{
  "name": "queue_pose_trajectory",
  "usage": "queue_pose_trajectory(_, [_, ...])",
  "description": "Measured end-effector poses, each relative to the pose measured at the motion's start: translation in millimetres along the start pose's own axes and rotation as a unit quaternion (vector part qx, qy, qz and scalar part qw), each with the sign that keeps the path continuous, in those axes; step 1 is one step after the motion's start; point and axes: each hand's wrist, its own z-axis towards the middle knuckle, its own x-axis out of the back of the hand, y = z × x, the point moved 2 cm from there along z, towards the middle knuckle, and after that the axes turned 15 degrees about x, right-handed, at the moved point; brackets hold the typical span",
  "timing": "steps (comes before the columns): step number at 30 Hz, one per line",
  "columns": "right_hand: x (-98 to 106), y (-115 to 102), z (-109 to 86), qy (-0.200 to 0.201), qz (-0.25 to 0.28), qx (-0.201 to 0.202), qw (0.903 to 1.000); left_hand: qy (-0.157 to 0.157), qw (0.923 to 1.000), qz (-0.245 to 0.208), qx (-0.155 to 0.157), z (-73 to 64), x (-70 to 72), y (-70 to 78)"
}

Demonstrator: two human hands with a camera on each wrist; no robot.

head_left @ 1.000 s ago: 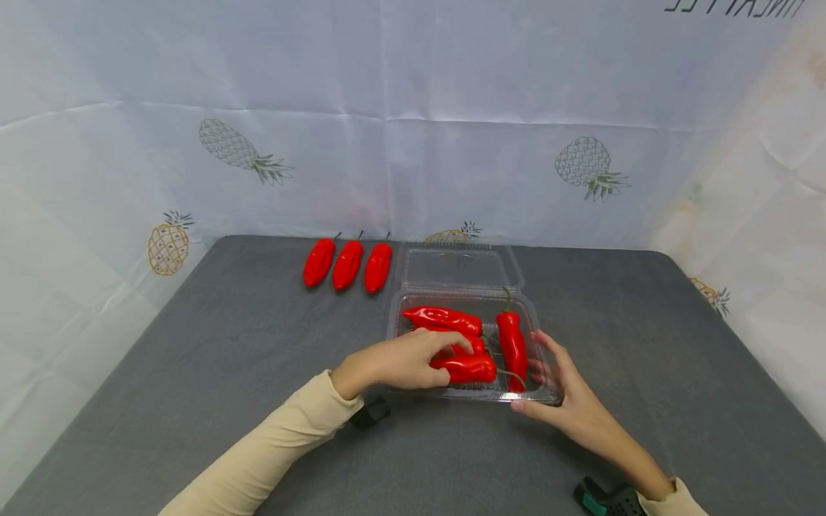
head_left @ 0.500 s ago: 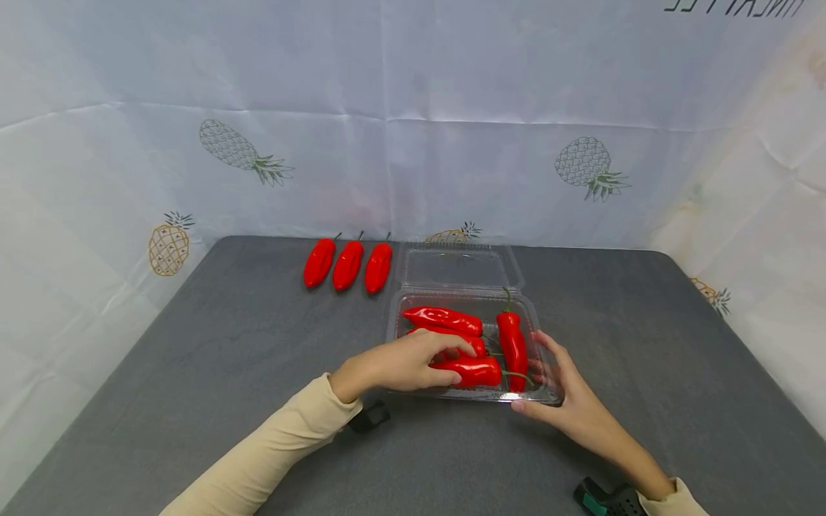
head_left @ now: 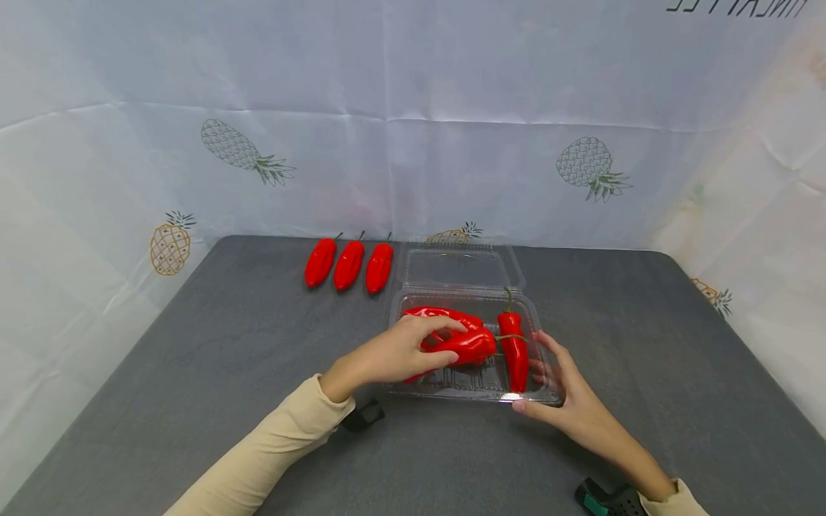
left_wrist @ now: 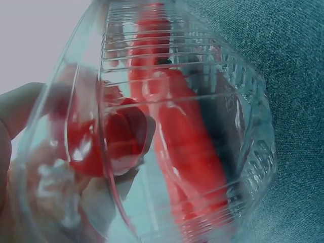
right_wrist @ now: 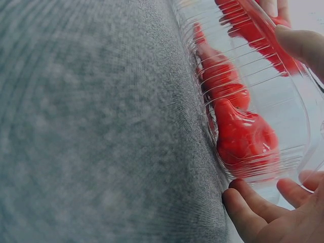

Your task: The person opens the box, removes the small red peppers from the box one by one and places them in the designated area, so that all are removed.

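Observation:
In the head view my left hand (head_left: 393,351) pinches a glossy red chili pepper (head_left: 475,345) between thumb and fingers, lifted over the clear plastic container (head_left: 474,391). Its green stem points right, across another red pepper (head_left: 514,352) that lies lengthwise along the right side. Behind the held one, a further pepper (head_left: 439,312) lies crosswise, partly covered by my fingers. Through the container wall, the left wrist view shows the held pepper (left_wrist: 121,136) above those lying inside. My right hand (head_left: 574,401) grips the front right corner, thumb in front and fingers along the side.
The container's clear lid (head_left: 461,269) lies folded back behind it on the dark grey table (head_left: 258,358). Left of the lid, three red peppers, the nearest one (head_left: 378,268) among them, lie in a row, stems toward the back. A white pineapple-print cloth (head_left: 387,165) hangs behind.
My left hand has raised the front pepper off the container's floor and moved it back over the others. My right hand has stayed on the corner.

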Motion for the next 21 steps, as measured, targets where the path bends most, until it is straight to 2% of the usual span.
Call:
queue_pose_trajectory(8, [0, -1, 0.7, -0.001, -0.004, -0.004, 1.0, 0.016, 0.9988, -0.047, -0.003, -2.1, 2.7, -4.3])
queue_pose_trajectory(12, [0, -1, 0.2, 0.0, -0.005, -0.003, 1.0, 0.027, 0.9982, -0.053, -0.002, -2.7, 5.5, -6.4])
queue_pose_trajectory(21, [0, -1, 0.5, -0.001, -0.003, -0.002, 1.0, 0.051, 0.9956, -0.076, 0.02, -6.3, 23.2, -12.0])
